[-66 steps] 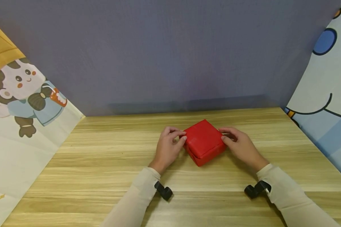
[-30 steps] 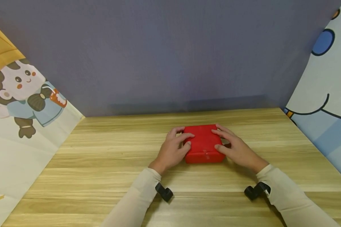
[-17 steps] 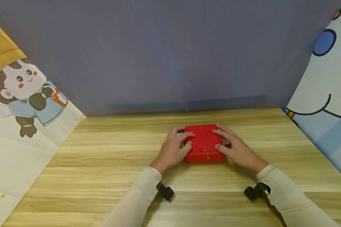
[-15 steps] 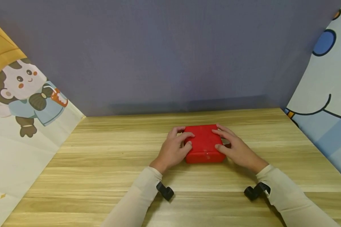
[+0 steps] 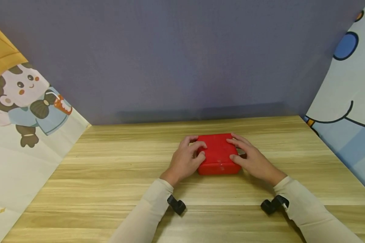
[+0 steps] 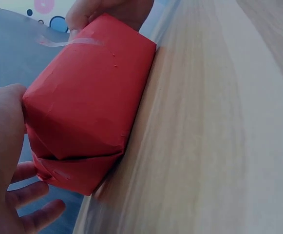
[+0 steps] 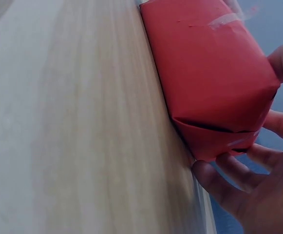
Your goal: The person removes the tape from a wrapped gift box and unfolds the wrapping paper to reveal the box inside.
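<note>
A square box (image 5: 216, 148) wrapped in red paper sits flat on the wooden table, one side toward me. My left hand (image 5: 185, 162) holds its left side, thumb and forefinger on the top. My right hand (image 5: 251, 158) holds the right side the same way, its thumb near the front corner. Clear tape (image 6: 73, 42) sticks to the front edge, one end standing loose in the left wrist view. Folded paper flaps close both ends; the right wrist view shows small dark gaps at one flap (image 7: 216, 141). The box's back side is hidden.
The light wood-grain table (image 5: 115, 168) ends at a grey upright panel (image 5: 182, 60) behind the box. Cartoon-printed sheets stand at the left (image 5: 33, 101) and right (image 5: 346, 94). Both sleeved wrists carry small black cameras.
The box has turned from a corner-forward stance to side-on, and both hands have shifted further over its top. Over the last second only the left forefinger has drawn back slightly.
</note>
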`<state>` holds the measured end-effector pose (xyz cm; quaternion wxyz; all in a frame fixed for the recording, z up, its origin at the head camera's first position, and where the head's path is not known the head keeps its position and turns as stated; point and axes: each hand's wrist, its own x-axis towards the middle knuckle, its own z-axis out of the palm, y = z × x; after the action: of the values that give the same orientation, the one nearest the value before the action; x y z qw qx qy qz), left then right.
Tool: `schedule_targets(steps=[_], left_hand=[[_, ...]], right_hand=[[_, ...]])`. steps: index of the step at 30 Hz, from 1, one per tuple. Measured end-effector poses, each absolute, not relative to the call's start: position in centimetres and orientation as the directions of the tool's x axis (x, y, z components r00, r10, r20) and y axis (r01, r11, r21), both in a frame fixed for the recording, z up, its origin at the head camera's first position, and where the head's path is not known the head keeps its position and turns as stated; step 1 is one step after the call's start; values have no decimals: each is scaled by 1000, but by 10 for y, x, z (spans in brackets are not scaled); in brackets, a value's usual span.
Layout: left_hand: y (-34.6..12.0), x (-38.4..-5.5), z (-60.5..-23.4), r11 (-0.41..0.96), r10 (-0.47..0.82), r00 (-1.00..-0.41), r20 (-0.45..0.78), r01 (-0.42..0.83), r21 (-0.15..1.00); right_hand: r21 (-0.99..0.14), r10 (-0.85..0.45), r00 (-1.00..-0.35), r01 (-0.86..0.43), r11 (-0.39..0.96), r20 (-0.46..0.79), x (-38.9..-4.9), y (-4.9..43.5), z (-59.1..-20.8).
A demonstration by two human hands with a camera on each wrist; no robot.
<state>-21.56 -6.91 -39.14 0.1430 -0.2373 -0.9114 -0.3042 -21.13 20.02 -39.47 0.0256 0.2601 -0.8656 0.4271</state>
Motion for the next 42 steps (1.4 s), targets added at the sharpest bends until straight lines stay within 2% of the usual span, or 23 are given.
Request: schedule_targets(steps=[12,25,32,42], left_hand=[[-72,-216,-390,756,420,-803,422,567,326],[-71,-218,-392,717,394,-815,424,561,414],[-70,-218,-392,732,405,-822,400,554,397],[-71,-218,-395,712,392,-808,440,569,411]], right_hand=[[-736,-428,-867,-461,496,255,-212,200,-394],[-737,-423,-870,-457,499,253,-213,201,-394],[-727,-423,-867,-466,503,263,-214,202,-396],[-731,-423,-865,-471,494,271,-213,201,-396]])
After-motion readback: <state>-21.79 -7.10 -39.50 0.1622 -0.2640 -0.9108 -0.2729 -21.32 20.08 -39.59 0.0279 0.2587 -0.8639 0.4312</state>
